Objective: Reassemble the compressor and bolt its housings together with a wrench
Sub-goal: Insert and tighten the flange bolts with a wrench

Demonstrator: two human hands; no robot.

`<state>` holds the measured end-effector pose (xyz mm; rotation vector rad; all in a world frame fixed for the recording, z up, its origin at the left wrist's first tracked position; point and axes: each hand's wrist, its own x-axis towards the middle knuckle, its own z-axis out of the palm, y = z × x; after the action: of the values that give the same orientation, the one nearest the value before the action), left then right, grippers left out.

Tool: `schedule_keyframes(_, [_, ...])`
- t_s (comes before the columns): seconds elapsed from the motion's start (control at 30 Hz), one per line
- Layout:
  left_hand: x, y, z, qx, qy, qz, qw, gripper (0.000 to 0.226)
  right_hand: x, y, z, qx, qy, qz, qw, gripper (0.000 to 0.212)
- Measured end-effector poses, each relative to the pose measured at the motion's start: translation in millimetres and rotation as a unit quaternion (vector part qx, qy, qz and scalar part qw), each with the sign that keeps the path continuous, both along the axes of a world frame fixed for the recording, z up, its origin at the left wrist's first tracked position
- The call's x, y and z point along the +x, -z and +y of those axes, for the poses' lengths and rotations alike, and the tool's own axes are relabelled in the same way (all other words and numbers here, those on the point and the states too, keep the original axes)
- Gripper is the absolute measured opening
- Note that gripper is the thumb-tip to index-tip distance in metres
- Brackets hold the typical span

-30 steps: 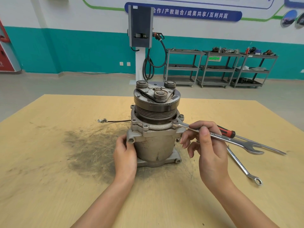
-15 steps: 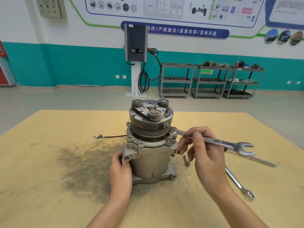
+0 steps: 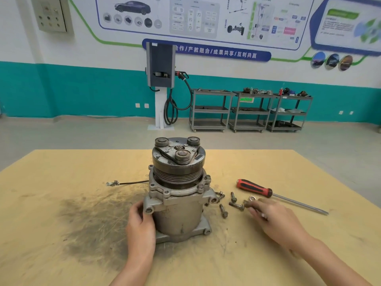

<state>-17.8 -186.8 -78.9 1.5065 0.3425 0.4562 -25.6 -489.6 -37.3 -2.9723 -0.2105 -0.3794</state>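
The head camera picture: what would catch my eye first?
A grimy metal compressor stands upright mid-table, pulley on top, with the left hand holding its left side. To its right lie loose bolts and a red-handled screwdriver; the blurred right hand reaches among them.

Both forearms are bare up to the frame's lower edge, with no sleeve, glove, watch or ring showing. The left hand [image 3: 141, 226], beside the compressor [image 3: 177, 190], is sharp, its nails short. The right hand [image 3: 278, 221] is motion-blurred, its fingers indistinct.
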Motion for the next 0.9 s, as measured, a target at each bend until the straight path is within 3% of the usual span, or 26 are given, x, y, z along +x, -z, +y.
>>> schedule_keyframes(0.1, [2, -2, 2, -0.006, 0.0, 0.01, 1.0, 0.018, -1, 11, -10, -0.139, -0.028, 0.034, 0.989, 0.033])
schedule_keyframes(0.27, [4, -6, 5, 0.014, 0.005, 0.021, 1.0, 0.014, 2, 20, -19, -0.23, -0.044, 0.055, 0.971, 0.065])
schedule_keyframes(0.43, [3, -6, 4, 0.02, 0.002, 0.02, 1.0, 0.014, 2, 13, -11, -0.283, -0.039, 0.038, 0.958, 0.058])
schedule_keyframes(0.47, [3, -6, 4, 0.019, 0.001, 0.02, 1.0, 0.014, 1, 7, -4, -0.229, -0.031, 0.023, 0.973, 0.054])
schedule_keyframes(0.53, [3, -5, 3, 0.016, -0.005, 0.017, 1.0, 0.015, -8, -9, 21, 0.003, -0.032, -0.005, 0.999, 0.05])
schedule_keyframes(0.6, [1, -4, 3, 0.015, -0.012, 0.019, 1.0, 0.014, -22, -29, 61, 0.285, -0.072, 0.046, 0.955, 0.069])
schedule_keyframes(0.63, [-1, -4, 3, 0.018, -0.016, 0.021, 1.0, 0.014, -28, -35, 81, 0.364, -0.092, 0.076, 0.924, 0.079])
schedule_keyframes(0.77, [-8, -3, 1, 0.034, -0.031, 0.019, 0.999, 0.022, -32, -36, 143, 0.49, -0.07, 0.109, 0.862, 0.088])
schedule_keyframes(0.9, [-23, -7, -12, 0.026, -0.055, 0.017, 0.998, 0.042, -5, -33, 158, 0.541, -0.025, 0.073, 0.837, 0.088])
